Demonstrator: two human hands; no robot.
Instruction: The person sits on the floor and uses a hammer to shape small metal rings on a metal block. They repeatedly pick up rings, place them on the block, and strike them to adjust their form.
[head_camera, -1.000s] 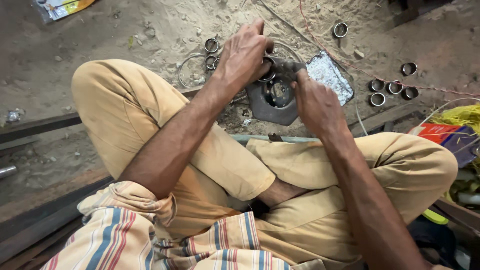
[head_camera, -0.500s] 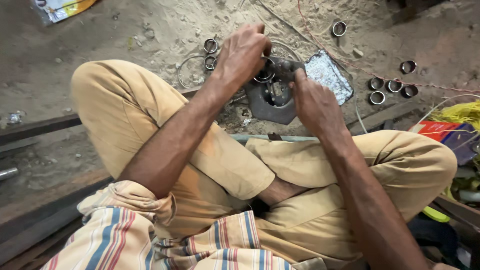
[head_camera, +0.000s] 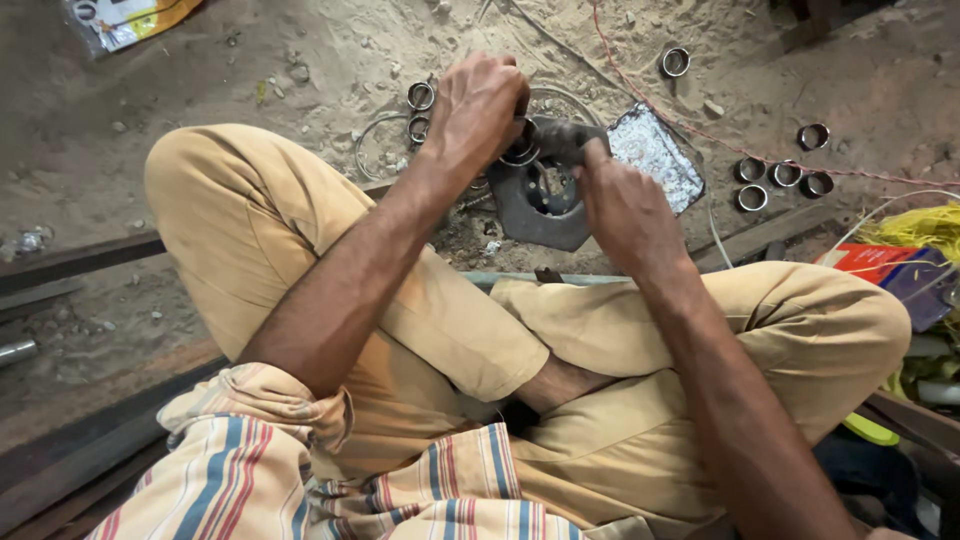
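Observation:
I sit cross-legged on a sandy floor. A round dark metal plate (head_camera: 540, 215) with a hole in its middle lies on the ground before my knees. My left hand (head_camera: 478, 108) is closed around a small metal ring at the plate's upper edge. My right hand (head_camera: 620, 205) grips a dark tool (head_camera: 565, 140) whose head points toward that ring. The ring itself is mostly hidden by my left fingers.
Several metal rings (head_camera: 782, 180) lie at the right, one ring (head_camera: 676, 62) farther back, two more (head_camera: 420, 105) left of my left hand. A crinkled foil piece (head_camera: 655, 155) lies beside the plate. Yellow cord (head_camera: 915, 228) and a red box (head_camera: 865, 262) sit at far right.
Both hands have stayed at the plate with small shifts; my left hand has closed a little tighter over the ring.

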